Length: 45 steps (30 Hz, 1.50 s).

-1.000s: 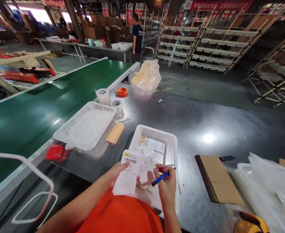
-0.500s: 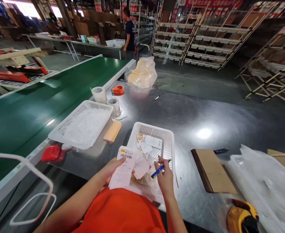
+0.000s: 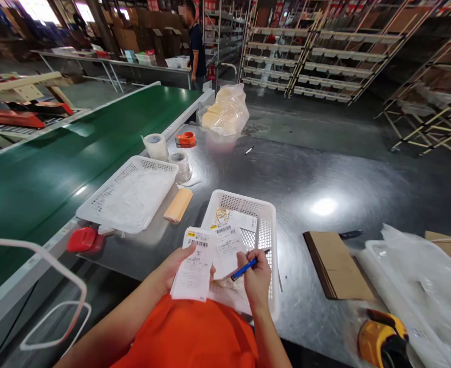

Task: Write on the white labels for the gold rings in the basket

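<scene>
My left hand grips a stack of printed slips with barcodes, thumb on top, in front of my body. In my right hand is a blue pen, and its fingers also touch the edge of another printed slip. That slip lies over a white perforated basket close to me. Inside the basket are a white card, some gold-coloured chain-like pieces and clear plastic packaging, partly covered by the slips and my hands.
Left stands a second white basket with clear bags, beside tape rolls and a peach-coloured bundle. A green conveyor runs along the left. Cardboard pieces and a yellow-black tape dispenser lie right. A person stands beyond.
My right hand has moved slightly left and closed onto a slip, which now lies flatter with its barcode showing. The left hand keeps its stack. The person at the back has shifted left.
</scene>
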{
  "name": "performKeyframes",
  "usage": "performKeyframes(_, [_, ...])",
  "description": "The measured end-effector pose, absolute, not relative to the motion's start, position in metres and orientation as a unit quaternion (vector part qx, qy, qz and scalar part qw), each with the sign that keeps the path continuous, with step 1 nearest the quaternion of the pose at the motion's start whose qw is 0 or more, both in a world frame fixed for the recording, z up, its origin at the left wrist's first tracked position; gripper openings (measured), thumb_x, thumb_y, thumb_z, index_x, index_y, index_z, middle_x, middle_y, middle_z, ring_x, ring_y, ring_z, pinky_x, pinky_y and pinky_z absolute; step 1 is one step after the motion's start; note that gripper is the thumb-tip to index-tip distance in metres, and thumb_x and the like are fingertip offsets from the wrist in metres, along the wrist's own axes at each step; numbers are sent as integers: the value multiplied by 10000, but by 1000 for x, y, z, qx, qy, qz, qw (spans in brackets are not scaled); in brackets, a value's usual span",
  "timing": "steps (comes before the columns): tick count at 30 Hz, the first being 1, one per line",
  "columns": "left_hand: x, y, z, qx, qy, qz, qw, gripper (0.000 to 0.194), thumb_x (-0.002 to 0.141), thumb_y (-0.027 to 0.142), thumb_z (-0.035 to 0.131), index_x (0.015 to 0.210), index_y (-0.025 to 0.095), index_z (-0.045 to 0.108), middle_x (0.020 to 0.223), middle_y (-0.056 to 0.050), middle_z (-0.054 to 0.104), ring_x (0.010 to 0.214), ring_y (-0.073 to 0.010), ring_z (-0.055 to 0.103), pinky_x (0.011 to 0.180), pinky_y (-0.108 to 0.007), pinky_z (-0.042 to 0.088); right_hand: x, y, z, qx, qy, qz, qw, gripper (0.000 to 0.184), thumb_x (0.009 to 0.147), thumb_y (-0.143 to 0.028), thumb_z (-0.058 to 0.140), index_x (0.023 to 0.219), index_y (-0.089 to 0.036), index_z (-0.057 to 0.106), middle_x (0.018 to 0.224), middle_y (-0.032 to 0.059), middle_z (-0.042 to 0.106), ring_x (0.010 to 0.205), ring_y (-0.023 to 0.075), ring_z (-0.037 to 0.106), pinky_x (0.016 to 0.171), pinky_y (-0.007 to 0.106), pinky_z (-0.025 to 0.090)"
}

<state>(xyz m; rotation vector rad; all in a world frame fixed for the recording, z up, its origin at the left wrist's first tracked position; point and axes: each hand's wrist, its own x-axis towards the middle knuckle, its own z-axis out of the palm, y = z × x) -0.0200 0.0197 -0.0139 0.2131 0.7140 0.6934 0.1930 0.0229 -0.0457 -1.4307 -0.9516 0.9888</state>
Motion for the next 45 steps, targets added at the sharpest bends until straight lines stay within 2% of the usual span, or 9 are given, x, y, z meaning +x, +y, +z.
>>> performKeyframes(7, [-24,19,-14,69,360,326,871,547,749,526,644,1051,70,632,853,-178,711,771,-289,678,753,-389,491,208,28,-44,-650,-295,280,642,329,689,-421,700,761,-191,476,694,-46,465,591,90,438,543,218,386])
performKeyframes(10, [-27,20,-13,77,369,335,864,530,731,521,667,1020,77,640,847,-176,711,765,-293,678,749,-396,494,213,27,-35,-607,-241,335,679,374,649,-394,733,795,-209,443,761,-43,490,632,86,485,572,210,414])
performKeyframes(17, [-18,18,-16,134,378,346,848,524,752,497,655,1040,60,626,827,-201,711,754,-318,683,720,-419,502,192,17,-36,-586,-249,456,622,402,634,-391,751,777,-210,422,672,-74,451,508,63,446,473,193,389])
performKeyframes(27, [-16,16,-21,73,291,339,892,615,789,510,606,1219,72,565,879,-161,715,808,-281,683,773,-385,491,185,15,-38,-635,-258,359,634,374,667,-411,728,793,-203,444,757,-38,489,558,84,487,467,209,443])
performKeyframes(32, [-2,23,-33,25,257,405,877,659,817,548,559,1238,41,546,1059,-188,685,1029,-283,628,958,-407,423,181,10,-25,-625,-269,359,639,352,699,-410,714,797,-210,441,784,-37,482,563,79,486,486,212,453])
performKeyframes(36, [20,22,-33,49,229,451,861,767,663,560,723,1236,80,551,1183,-194,639,1182,-338,536,1030,-461,364,162,6,-30,-606,-300,395,622,349,680,-398,728,752,-200,449,782,-15,534,654,115,545,569,239,490])
performKeyframes(38, [27,22,-29,54,276,484,829,676,656,420,779,1199,78,567,1113,-183,674,1139,-337,570,1036,-466,363,153,3,-32,-605,-313,410,607,344,679,-403,721,729,-198,449,786,1,564,674,134,567,582,257,502])
performKeyframes(41, [33,21,-26,28,365,508,779,471,750,231,703,1169,63,567,988,-168,713,1056,-316,624,1033,-464,376,144,-1,-33,-604,-312,442,585,347,696,-433,696,734,-202,440,819,11,584,580,122,552,497,255,481])
performKeyframes(45, [34,20,-25,-2,387,505,772,348,836,218,588,1140,50,570,931,-171,720,988,-305,655,1008,-461,409,140,-4,-33,-610,-345,423,575,297,731,-424,660,738,-206,459,807,7,583,588,133,545,519,267,469])
